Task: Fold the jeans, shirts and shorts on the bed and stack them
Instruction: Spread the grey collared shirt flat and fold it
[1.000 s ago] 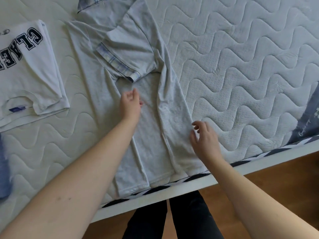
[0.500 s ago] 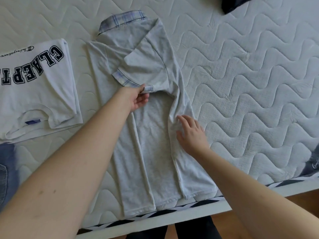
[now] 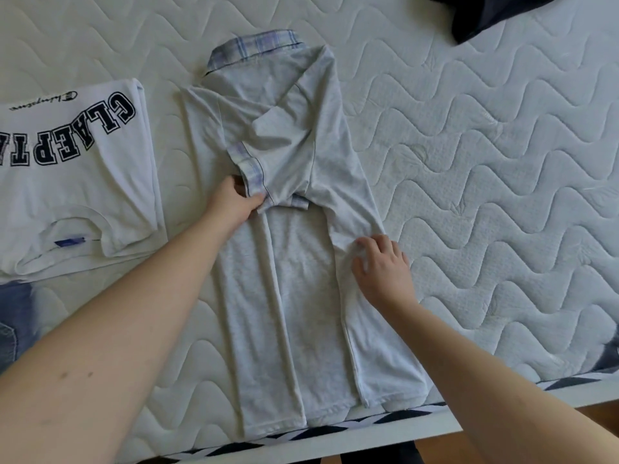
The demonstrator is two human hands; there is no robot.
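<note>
A light grey polo shirt [image 3: 301, 296] with a plaid collar lies lengthwise on the mattress [image 3: 502, 162], both sides folded inward into a narrow strip. My left hand [image 3: 234, 202] pinches the plaid cuff of the sleeve that lies across the shirt's middle. On the shirt's right folded edge my right hand [image 3: 382, 266] presses down with its fingers slightly bent. A folded white T-shirt [image 3: 77, 182] with dark block letters lies to the left.
Blue denim [image 3: 13, 323] shows at the left edge below the white T-shirt. A dark garment [image 3: 482, 15] lies at the top right. The mattress's front edge [image 3: 368, 430] runs along the bottom, with wooden floor beyond it.
My left hand moved from the shirt's middle up to the sleeve cuff and took hold of it. My right hand slid up the shirt's right edge and settled on it.
</note>
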